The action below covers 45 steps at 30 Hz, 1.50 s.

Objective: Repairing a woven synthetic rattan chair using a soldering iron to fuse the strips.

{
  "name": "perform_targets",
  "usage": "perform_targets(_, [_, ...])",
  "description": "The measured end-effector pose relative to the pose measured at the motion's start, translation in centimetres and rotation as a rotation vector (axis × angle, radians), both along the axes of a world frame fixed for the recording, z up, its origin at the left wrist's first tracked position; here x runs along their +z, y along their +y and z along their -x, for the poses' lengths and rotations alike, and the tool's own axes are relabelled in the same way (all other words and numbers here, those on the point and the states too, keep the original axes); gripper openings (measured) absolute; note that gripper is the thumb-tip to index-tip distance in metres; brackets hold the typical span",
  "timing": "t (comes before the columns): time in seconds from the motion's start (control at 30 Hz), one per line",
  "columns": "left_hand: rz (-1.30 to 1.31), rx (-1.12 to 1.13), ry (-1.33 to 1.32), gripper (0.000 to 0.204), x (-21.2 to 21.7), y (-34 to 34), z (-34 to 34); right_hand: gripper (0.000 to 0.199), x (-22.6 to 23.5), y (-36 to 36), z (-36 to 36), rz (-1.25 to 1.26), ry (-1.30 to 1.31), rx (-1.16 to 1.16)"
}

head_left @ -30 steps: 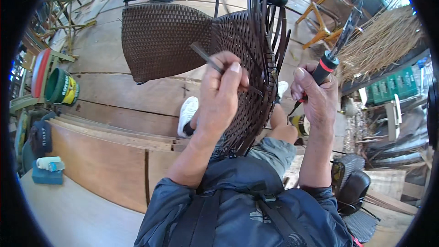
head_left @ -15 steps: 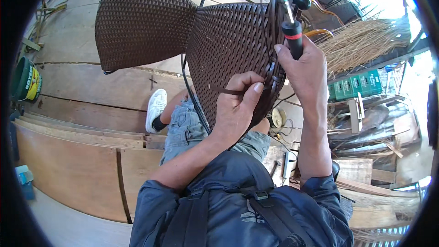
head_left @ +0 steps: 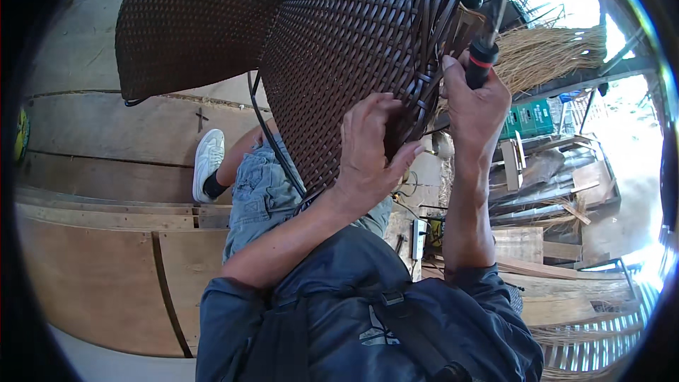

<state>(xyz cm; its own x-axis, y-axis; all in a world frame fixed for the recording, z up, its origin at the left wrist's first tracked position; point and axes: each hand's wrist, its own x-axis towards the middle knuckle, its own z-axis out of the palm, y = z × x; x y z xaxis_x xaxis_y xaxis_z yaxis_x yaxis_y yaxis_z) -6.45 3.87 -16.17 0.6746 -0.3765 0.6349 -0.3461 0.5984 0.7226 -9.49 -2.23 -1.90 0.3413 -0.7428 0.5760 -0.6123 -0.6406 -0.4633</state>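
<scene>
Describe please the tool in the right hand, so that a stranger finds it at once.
Start at the large brown woven piece and follow it to its right edge, where dark strips bunch. Beside them, the right hand holds the tool; unlike the strips, it has a black handle with a red ring.

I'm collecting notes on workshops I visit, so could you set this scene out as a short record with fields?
Left hand: open, thumb apart, over the brown woven chair
Right hand: gripping a black-handled tool with a red ring
Floor: wooden boards
Right background: dry stalks, green crate
</scene>
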Motion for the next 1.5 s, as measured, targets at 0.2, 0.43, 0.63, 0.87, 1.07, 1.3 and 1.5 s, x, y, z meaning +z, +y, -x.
perform_targets(0.2, [-0.014,0.005,-0.118,0.061,-0.2,0.5,0.7,0.013,0.7,-0.2,0.5,-0.202,-0.174,0.059])
perform_targets(0.43, [-0.037,0.070,-0.269,0.063,-0.5,0.6,0.8,0.015,1.0,-0.7,1.5,-0.238,-0.027,0.285])
perform_targets(0.63, [0.002,0.056,-0.234,0.064,-0.8,0.3,1.0,0.017,0.7,-0.3,0.4,-0.073,0.112,0.351])
perform_targets(0.87, [-0.033,0.055,-0.273,0.066,-0.7,0.4,1.0,0.027,0.3,-0.4,1.1,-0.249,-0.212,0.216])
perform_targets(1.07, [-0.053,0.050,-0.267,0.061,-0.8,0.5,0.7,0.020,0.8,0.0,1.1,-0.178,-0.026,0.170])
perform_targets(1.3, [-0.105,0.077,-0.348,0.058,0.0,0.9,0.9,0.014,0.4,-2.6,2.2,-0.368,-0.378,0.469])
perform_targets(1.5, [-0.111,0.113,-0.340,0.059,-0.2,0.6,0.7,0.014,1.2,-1.4,2.2,-0.234,0.013,0.412])
